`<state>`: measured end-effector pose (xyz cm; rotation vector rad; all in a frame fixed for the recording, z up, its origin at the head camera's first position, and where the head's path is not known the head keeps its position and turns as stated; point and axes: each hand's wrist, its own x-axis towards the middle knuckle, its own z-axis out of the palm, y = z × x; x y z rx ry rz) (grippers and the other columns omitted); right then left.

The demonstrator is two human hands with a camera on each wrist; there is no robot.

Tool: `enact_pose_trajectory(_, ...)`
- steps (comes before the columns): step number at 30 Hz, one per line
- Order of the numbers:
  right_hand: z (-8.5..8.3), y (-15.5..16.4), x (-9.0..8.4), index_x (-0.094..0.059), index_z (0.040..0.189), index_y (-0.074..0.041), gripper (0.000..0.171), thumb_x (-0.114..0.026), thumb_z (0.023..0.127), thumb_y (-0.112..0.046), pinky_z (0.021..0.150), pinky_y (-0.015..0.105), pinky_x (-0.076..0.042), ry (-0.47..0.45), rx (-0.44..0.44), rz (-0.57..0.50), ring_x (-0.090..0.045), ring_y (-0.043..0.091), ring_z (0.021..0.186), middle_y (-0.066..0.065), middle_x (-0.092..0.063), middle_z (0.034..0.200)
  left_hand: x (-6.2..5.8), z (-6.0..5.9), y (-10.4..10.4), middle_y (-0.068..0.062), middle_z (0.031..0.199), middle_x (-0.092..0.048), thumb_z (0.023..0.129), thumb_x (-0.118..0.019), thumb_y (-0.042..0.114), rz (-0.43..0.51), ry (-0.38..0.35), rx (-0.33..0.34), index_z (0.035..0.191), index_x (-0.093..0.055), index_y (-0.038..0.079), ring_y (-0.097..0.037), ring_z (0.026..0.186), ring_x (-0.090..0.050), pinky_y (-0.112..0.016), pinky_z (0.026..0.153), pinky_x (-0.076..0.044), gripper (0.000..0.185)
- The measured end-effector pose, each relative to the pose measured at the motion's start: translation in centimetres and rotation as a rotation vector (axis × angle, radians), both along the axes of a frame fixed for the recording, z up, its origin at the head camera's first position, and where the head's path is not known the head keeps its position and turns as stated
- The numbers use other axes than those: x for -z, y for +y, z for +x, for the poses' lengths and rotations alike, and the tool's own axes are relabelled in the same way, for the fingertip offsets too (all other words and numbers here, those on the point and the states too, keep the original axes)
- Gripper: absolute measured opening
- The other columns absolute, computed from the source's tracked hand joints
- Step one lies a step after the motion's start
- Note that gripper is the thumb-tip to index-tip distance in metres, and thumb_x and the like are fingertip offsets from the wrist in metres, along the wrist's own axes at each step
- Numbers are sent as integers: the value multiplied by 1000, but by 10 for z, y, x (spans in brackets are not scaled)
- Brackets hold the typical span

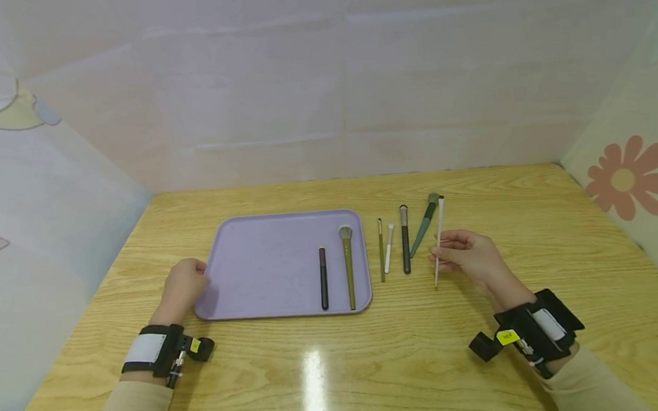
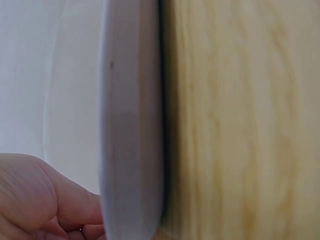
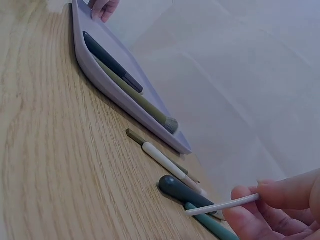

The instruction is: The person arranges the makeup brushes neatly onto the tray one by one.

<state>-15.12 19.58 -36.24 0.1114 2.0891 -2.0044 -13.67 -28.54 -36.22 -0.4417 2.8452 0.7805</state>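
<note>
Right hand (image 1: 468, 256) raised just above the wooden table (image 1: 466, 361), thumb and fingertips pinching a thin white brush (image 1: 439, 236) near its middle, stick held roughly upright in the head view, palm turned inward, wrist low over the wood. Left hand (image 1: 182, 285) resting at the near-left corner of the lilac tray (image 1: 259, 264), fingers curled against its rim, whether gripping or only touching impossible to tell. Counted: 1 tray with 2 brushes inside, a black one (image 1: 323, 278) and an olive one (image 1: 348, 265); 4 brushes (image 1: 405, 240) side by side on the wood between tray and right hand; 1 brush in the fingers, 7 in all.
</note>
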Motion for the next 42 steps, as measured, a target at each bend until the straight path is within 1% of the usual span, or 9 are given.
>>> enact_pose_trajectory(3, 1, -3, -1, -46, 120, 11, 29, -56, 94, 5, 71, 27, -56, 2, -4, -14, -69, 11, 78, -1, -64, 84, 0, 0, 0, -36, 113, -56, 86, -47, -5, -2, -1, 1, 118, -52, -21, -44, 101, -57, -50, 83, -50, 36)
enact_pose_trajectory(7, 1, -9, -1, -39, 128, 16, 39, -55, 95, 4, 71, 26, -56, -1, -8, -17, -69, 10, 79, -2, -66, 85, 0, 0, 0, -35, 112, -56, 87, -47, -5, 2, 4, 4, 118, -52, -20, -43, 100, -57, -50, 82, -50, 35)
enact_pose_trajectory(10, 0, -14, 0, -34, 133, 18, 45, -54, 96, 1, 71, 25, -56, -9, -11, -25, -69, 11, 81, -1, -68, 86, -1, 0, 0, -35, 111, -56, 87, -46, -5, 6, 8, 5, 118, -52, -21, -43, 100, -57, -49, 82, -50, 35)
enact_pose_trajectory(19, -1, -32, 0, -31, 133, 20, 48, -55, 95, 3, 70, 26, -56, -19, -31, -91, -70, 12, 77, 2, -69, 85, -1, 0, 1, -35, 113, -56, 88, -47, -5, 3, -8, -3, 119, -52, -20, -44, 102, -57, -50, 83, -50, 35)
enact_pose_trajectory(23, -1, -38, 0, -34, 132, 20, 46, -55, 95, 2, 70, 28, -57, -12, -59, -66, -70, 13, 76, 3, -70, 86, -1, 0, 1, -35, 112, -56, 88, -48, -5, 1, -13, -7, 118, -52, -20, -44, 102, -57, -49, 83, -50, 35)
enact_pose_trajectory(27, 0, -43, 0, -37, 131, 19, 44, -56, 95, 1, 71, 30, -57, -32, -74, -57, -70, 14, 76, 6, -71, 87, -1, 0, 1, -35, 113, -56, 87, -47, -5, 4, -18, -13, 119, -52, -21, -43, 102, -57, -50, 83, -50, 35)
enact_pose_trajectory(31, 0, -48, 1, -37, 130, 18, 42, -55, 95, 2, 72, 31, -57, -37, -81, -66, -70, 14, 76, 8, -71, 87, -1, 0, 1, -36, 113, -56, 87, -47, -5, 4, -17, -13, 119, -51, -21, -43, 100, -57, -50, 82, -50, 36)
enact_pose_trajectory(38, -1, -61, 2, -39, 126, 19, 37, -54, 95, 5, 70, 30, -57, -36, -106, -96, -70, 15, 74, 5, -70, 84, -2, 0, 1, -36, 112, -56, 86, -47, -5, -4, -7, -6, 119, -52, -21, -43, 100, -57, -50, 82, -50, 36)
enact_pose_trajectory(42, -3, -71, 2, -40, 124, 18, 36, -56, 94, 6, 69, 31, -57, -44, -104, -109, -70, 18, 75, 9, -70, 85, -2, 0, 2, -35, 112, -56, 86, -47, -5, -3, -2, 0, 119, -52, -21, -43, 99, -57, -50, 82, -50, 37)
